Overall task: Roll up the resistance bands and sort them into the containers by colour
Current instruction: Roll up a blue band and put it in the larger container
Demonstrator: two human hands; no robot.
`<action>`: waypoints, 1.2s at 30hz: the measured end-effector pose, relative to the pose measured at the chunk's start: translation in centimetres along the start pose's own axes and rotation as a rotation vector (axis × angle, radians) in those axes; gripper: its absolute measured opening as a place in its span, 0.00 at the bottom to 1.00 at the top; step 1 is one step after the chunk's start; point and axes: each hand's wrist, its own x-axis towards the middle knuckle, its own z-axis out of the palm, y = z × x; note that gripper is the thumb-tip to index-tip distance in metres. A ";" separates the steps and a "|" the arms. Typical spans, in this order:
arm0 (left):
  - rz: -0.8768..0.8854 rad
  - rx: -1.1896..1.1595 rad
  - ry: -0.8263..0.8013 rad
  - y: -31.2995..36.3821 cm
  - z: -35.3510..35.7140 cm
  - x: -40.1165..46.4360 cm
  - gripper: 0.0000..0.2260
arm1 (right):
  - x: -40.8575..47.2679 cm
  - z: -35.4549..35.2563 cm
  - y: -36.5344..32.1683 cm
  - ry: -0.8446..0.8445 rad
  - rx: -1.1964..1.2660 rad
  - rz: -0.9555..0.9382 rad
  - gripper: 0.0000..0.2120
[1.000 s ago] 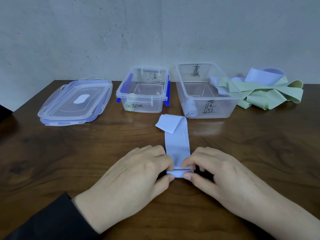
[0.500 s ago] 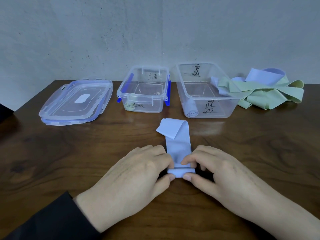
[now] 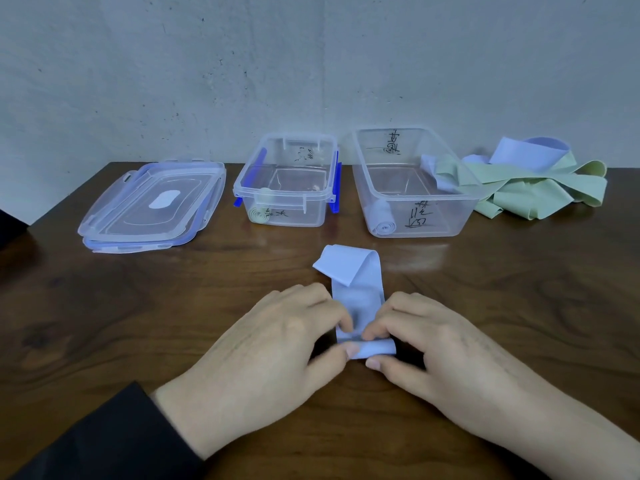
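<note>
Dark wooden desk (image 3: 104, 323) with glossy, reflective grain. Two containers (image 3: 412, 188) and lids (image 3: 149, 206) of clear smooth plastic. Matt, rubbery bands (image 3: 356, 289). Rough grey wall (image 3: 207, 64).

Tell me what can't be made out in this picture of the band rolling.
- Head view: the black writing on the larger container is too small to read.
- The blue band: its rolled end is partly hidden by the left hand and right hand.
- The pile of bands: overlapping, so the count is unclear.
</note>
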 end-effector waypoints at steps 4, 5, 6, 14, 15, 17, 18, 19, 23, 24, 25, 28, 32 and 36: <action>-0.036 -0.059 0.136 -1.3 0.3 1.1 0.07 | -0.1 0.0 0.0 0.004 0.004 -0.001 0.10; -0.048 -0.067 0.150 -1.8 0.6 1.6 0.09 | -0.1 -0.1 -0.1 0.005 0.012 0.001 0.09; -0.056 -0.068 0.152 -2.3 1.0 2.2 0.11 | -0.1 -0.1 -0.1 0.006 0.020 0.002 0.09; -0.068 -0.199 0.147 -2.4 1.5 5.4 0.24 | -0.2 -0.3 -0.2 -0.003 0.017 -0.019 0.07; -0.070 -0.187 0.178 -2.5 1.5 5.3 0.21 | -0.2 -0.3 -0.2 -0.011 0.016 -0.023 0.07; -0.024 -0.125 0.143 -3.1 1.7 5.1 0.15 | -0.2 -0.3 -0.2 -0.029 0.017 -0.035 0.08; -0.005 -0.087 0.093 -3.4 2.0 5.1 0.13 | -0.2 -0.3 -0.2 -0.036 0.016 -0.043 0.08; -0.003 -0.051 0.037 -3.7 2.2 5.1 0.14 | -0.2 -0.3 -0.2 -0.044 0.014 -0.052 0.09; -0.035 0.061 -0.059 -3.4 2.5 5.3 0.20 | -0.2 -0.3 -0.3 -0.078 -0.004 -0.078 0.11; -0.050 0.079 -0.061 -3.3 2.6 5.2 0.22 | -0.2 -0.4 -0.4 -0.077 -0.007 -0.081 0.11; -0.071 0.093 -0.057 -3.1 2.6 5.3 0.23 | -0.1 -0.4 -0.5 -0.075 -0.007 -0.080 0.10; -0.122 0.134 -0.044 -2.8 2.8 5.4 0.24 | -0.1 -0.3 -0.6 -0.075 0.003 -0.072 0.08; -0.166 0.135 -0.024 -2.9 2.7 6.0 0.25 | -0.1 0.1 -0.6 -0.004 -0.046 -0.071 0.13; -0.201 0.129 -0.013 -3.3 2.7 6.3 0.28 | -0.1 0.5 -0.9 0.035 -0.196 -0.081 0.16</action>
